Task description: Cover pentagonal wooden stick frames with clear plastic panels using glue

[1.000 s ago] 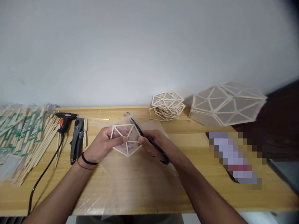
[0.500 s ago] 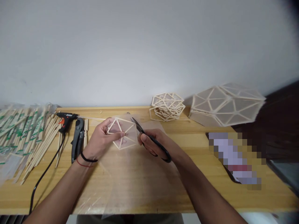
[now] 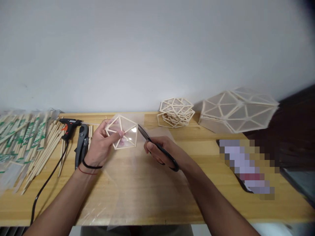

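Between its thumb and fingers, my left hand [image 3: 104,139] grips a pentagonal wooden stick frame [image 3: 136,137] with spokes meeting at its middle. A sheet of clear film [image 3: 140,121] backs the frame and sticks out past its upper right side. My fingers show through the film from behind. My right hand [image 3: 159,147] is closed on black-handled scissors [image 3: 168,155]. Their blade tips point up and left, at the frame's right corner. Whether the blades touch the film I cannot tell. Under both hands, a larger translucent sheet [image 3: 152,183] lies on the table.
Left are a hot glue gun [image 3: 70,126] with a black cord, grey-black cutters [image 3: 81,146], loose sticks [image 3: 45,149] and wrapped chopsticks [image 3: 22,137]. Behind my right hand, stick frames [image 3: 176,113] are stacked. A large film-covered structure [image 3: 236,109] and a blurred-out phone [image 3: 242,167] sit right.
My left hand has moved up and left with the stick frame, turning it slightly. The scissors stay nearly in place, now at the frame's right corner; more film shows above it.
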Action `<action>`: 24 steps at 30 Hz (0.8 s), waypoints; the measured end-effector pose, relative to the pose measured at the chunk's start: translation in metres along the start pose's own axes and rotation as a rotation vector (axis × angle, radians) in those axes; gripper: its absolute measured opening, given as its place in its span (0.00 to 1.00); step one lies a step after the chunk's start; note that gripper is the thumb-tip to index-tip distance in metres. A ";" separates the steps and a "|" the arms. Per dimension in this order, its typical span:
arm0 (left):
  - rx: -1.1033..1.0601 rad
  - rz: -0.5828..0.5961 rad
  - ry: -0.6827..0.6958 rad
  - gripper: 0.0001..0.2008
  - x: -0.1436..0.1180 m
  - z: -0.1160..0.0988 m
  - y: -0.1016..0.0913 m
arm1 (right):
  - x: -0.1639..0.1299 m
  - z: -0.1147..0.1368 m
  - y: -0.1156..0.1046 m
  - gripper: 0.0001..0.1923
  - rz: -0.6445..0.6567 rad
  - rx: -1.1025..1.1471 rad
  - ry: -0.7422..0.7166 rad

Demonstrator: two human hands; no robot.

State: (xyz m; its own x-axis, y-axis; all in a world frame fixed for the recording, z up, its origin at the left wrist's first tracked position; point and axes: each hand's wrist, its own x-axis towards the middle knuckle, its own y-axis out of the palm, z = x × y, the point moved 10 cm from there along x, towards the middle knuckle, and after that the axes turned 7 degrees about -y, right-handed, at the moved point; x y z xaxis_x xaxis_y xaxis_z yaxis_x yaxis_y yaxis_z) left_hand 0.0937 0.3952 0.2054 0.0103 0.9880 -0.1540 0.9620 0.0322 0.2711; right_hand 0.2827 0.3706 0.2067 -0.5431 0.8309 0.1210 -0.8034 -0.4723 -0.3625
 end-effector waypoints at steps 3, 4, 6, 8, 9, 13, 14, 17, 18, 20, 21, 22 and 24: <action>0.004 0.024 0.001 0.22 0.000 -0.001 0.003 | -0.001 -0.002 0.000 0.32 -0.002 0.001 0.023; 0.003 0.027 0.001 0.23 -0.001 -0.001 0.004 | -0.001 -0.003 0.000 0.32 -0.002 0.005 0.028; -0.001 0.033 -0.002 0.23 -0.001 -0.001 0.005 | -0.002 -0.004 0.001 0.32 0.003 0.028 0.039; -0.007 0.046 -0.005 0.23 -0.002 -0.001 0.007 | -0.003 -0.006 0.004 0.33 0.014 0.088 0.062; -0.010 0.060 -0.008 0.23 -0.003 -0.001 0.008 | -0.004 -0.007 0.005 0.34 0.018 0.124 0.077; -0.008 0.149 -0.026 0.22 -0.007 0.001 0.017 | -0.006 -0.004 0.009 0.37 0.047 0.224 0.078; -0.001 0.171 -0.027 0.22 -0.008 0.001 0.019 | -0.006 -0.004 0.009 0.37 0.056 0.228 0.069; 0.038 0.202 -0.013 0.21 -0.011 0.000 0.021 | -0.006 -0.004 0.006 0.34 0.063 0.187 0.037; 0.053 0.202 -0.005 0.20 -0.011 0.000 0.021 | -0.005 -0.004 0.005 0.33 0.063 0.162 0.022; 0.082 0.198 0.004 0.21 -0.012 0.000 0.020 | -0.004 -0.003 0.002 0.32 0.060 0.110 -0.004; 0.094 0.198 0.006 0.21 -0.012 -0.001 0.019 | -0.004 -0.003 0.001 0.31 0.059 0.089 -0.011; 0.104 0.201 0.005 0.22 -0.012 0.000 0.019 | -0.004 -0.002 0.000 0.31 0.056 0.072 -0.015; 0.124 0.210 -0.003 0.23 -0.012 0.001 0.019 | -0.003 -0.001 -0.001 0.31 0.056 0.043 -0.014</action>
State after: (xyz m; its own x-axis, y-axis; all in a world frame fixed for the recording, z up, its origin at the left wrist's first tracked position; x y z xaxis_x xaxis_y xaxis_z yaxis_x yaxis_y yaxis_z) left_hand 0.1122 0.3835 0.2119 0.2145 0.9706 -0.1093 0.9648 -0.1931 0.1787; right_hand 0.2851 0.3688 0.2054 -0.5905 0.7989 0.1149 -0.7815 -0.5304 -0.3286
